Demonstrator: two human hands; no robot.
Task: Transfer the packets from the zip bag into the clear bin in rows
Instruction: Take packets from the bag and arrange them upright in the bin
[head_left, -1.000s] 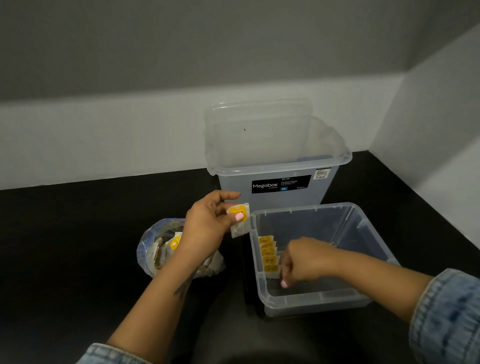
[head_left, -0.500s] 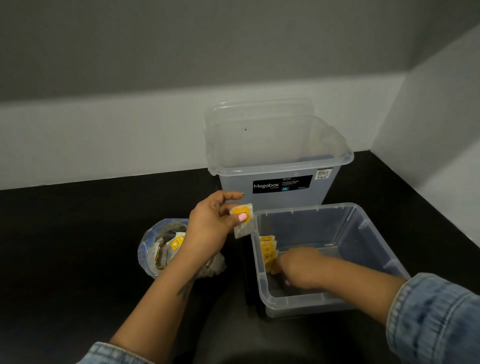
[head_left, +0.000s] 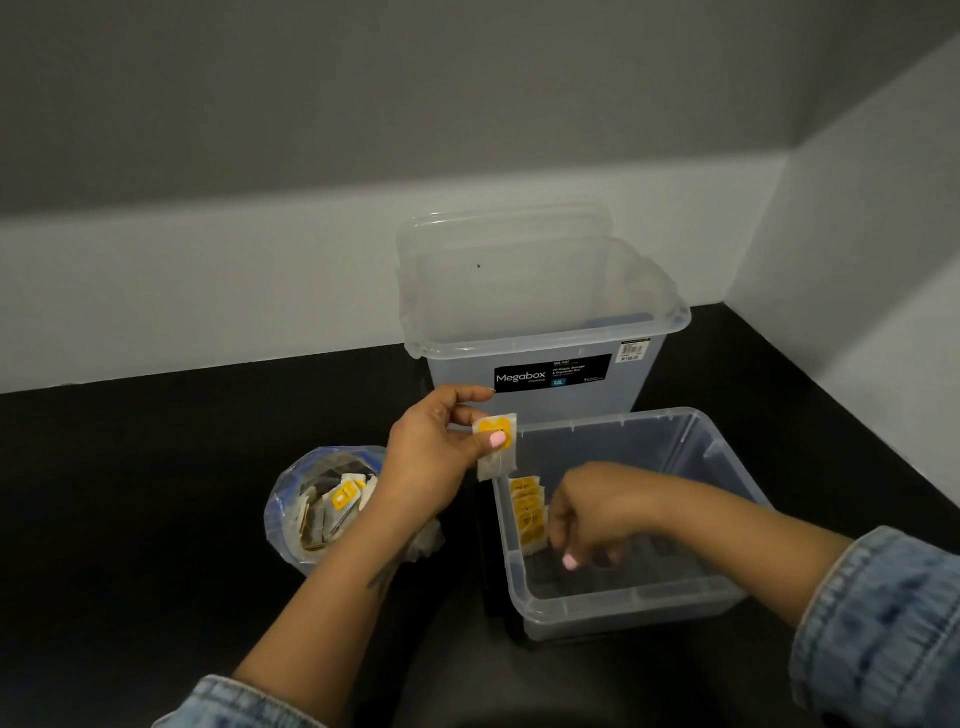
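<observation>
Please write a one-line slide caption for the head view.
Left hand holds a packet beside the clear bin; right hand arranges the row.

Two bins (head_left: 613, 618), one bag (head_left: 291, 499), two hands (head_left: 431, 457).

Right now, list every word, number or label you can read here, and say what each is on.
"Megabox": black label on the tall bin.
"12L": blue tag on that label.
The label's small print: too blurred to read.
Price sticker: unreadable.
Packets' yellow tags: too blurred to read.
</observation>
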